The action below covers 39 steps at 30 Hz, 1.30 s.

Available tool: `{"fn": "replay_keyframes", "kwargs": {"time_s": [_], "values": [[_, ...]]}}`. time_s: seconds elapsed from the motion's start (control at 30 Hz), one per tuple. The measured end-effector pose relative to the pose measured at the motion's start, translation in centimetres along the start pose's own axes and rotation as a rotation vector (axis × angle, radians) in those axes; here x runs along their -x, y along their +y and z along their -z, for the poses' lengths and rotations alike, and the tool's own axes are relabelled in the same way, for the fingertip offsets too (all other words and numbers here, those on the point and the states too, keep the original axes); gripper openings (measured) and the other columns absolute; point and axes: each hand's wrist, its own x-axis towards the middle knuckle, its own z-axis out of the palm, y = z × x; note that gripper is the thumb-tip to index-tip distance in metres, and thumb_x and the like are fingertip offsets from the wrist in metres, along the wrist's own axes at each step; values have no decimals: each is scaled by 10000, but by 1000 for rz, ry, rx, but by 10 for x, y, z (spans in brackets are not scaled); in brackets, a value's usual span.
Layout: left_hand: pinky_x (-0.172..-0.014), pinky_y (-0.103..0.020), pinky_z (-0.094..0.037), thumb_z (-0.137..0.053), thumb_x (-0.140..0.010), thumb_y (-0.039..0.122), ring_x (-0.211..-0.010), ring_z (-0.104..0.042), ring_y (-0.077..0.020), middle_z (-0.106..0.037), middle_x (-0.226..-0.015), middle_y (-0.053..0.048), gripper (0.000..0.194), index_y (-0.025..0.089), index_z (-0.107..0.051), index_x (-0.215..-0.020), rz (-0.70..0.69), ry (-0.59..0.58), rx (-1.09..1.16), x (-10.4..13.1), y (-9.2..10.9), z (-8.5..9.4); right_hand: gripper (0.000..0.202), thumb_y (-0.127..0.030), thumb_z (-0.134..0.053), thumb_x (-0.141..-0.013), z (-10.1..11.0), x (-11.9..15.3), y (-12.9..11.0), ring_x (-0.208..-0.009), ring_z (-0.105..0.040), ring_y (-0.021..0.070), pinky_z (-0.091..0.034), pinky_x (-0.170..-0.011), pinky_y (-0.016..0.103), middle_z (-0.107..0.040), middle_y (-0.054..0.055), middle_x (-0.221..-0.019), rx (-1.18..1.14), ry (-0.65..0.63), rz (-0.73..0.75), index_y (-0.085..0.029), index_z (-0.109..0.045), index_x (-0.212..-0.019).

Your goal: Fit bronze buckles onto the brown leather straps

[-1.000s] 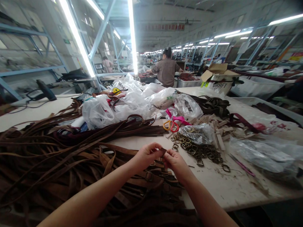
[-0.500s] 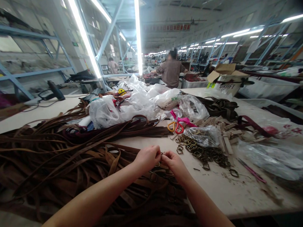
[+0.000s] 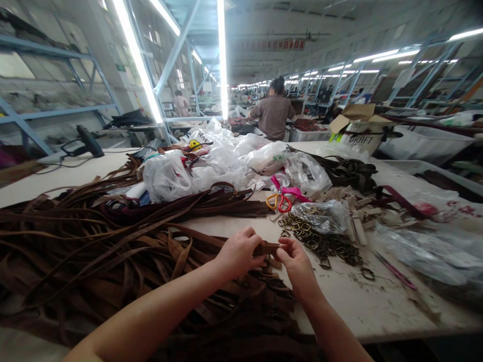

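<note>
Between my two hands a short stretch of brown leather strap (image 3: pixel 269 248) is held out level above the table. My left hand (image 3: pixel 241 250) is closed around the strap, its fingers hiding part of it. With thumb and fingers my right hand (image 3: pixel 296 261) pinches the strap's right end. Below and left of my hands spreads a large heap of brown straps (image 3: pixel 135 272). A pile of brass-coloured metal buckles (image 3: pixel 322 239) lies beyond my right hand, partly under a clear plastic bag (image 3: pixel 323 213).
Scissors with orange and red handles (image 3: pixel 279 202) lie behind the buckles; a pink-handled tool (image 3: pixel 399 273) rests at the right. White plastic bags (image 3: pixel 222 164) are heaped across the table's middle. An open cardboard box (image 3: pixel 356 124) stands far right. A co-worker (image 3: pixel 274 113) stands beyond the table.
My hands were close together; now my right hand has moved right and slightly down, away from my left. A length of strap now shows between them.
</note>
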Motion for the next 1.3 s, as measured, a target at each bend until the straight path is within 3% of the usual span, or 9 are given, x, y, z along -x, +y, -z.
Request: {"fn": "replay_keyframes", "kwargs": {"time_s": [0.13,0.23,0.33,0.47,0.67,0.9,1.07,1.17,1.3], "values": [[-840,-297,-401,-599,-717,396,-951,-520,-202,-561,-1019,-50,398,208,-538,-1063,-32,-161,24,1,-18,3,322,-351,-578,-657,28,-2,16,-711,-570,153,-482,-716,330,-563,1,-788,80,-25,-53,-183,-484,-915],[-858,-297,-401,-542,-733,512,-1005,-526,-213,-560,-1124,-80,667,188,-354,-1285,138,-302,25,6,-60,7,345,-411,-491,-705,62,-10,29,-798,-574,211,-458,-777,399,-594,60,-863,460,4,7,-168,-519,-948],[-873,-322,-385,-424,-803,498,-1009,-527,-240,-568,-1109,-98,470,184,-533,-1135,283,-324,-201,15,-107,12,398,-424,-396,-767,84,-21,29,-938,-545,241,-405,-867,417,-594,120,-1008,764,90,159,-146,-531,-1019],[-826,-319,-404,-348,-841,452,-934,-560,-233,-609,-1000,-97,408,181,-618,-982,321,-369,-270,22,-134,9,437,-379,-330,-814,54,-39,14,-1032,-522,214,-390,-909,359,-568,125,-1132,877,-75,297,-127,-510,-1123],[-770,-317,-435,-274,-849,464,-917,-577,-242,-628,-966,-121,482,157,-632,-949,384,-474,-318,29,-117,7,485,-422,-319,-839,-25,-53,25,-1144,-454,247,-325,-973,384,-521,141,-1222,1183,-541,381,-117,-544,-1140],[-663,-303,-456,-269,-833,474,-796,-613,-231,-663,-883,-103,492,187,-667,-865,377,-649,-274,60,-98,20,454,-423,-283,-853,-19,-6,28,-1058,-520,220,-378,-917,366,-579,72,-1161,1197,-668,387,-200,-534,-1159],[-740,-252,-436,-336,-834,497,-890,-583,-182,-634,-977,-56,409,230,-604,-990,441,-472,-366,40,-132,44,453,-398,-308,-840,-18,4,26,-1088,-497,227,-350,-952,375,-559,79,-1188,1180,-639,321,-177,-530,-1167],[-812,-369,-410,-390,-842,350,-1014,-523,-265,-548,-1108,-158,379,149,-482,-1151,586,-266,-539,27,-170,58,484,-403,-306,-837,-19,1,29,-1111,-479,225,-337,-971,369,-540,93,-1210,1143,-621,296,-141,-509,-1190],[-703,-399,-435,-363,-816,141,-845,-580,-281,-588,-933,-169,267,105,-542,-1012,635,-180,-639,25,-204,64,490,-412,-322,-829,-18,-1,33,-1118,-473,228,-333,-978,365,-536,91,-1215,1113,-587,283,-141,-511,-1191]]}}
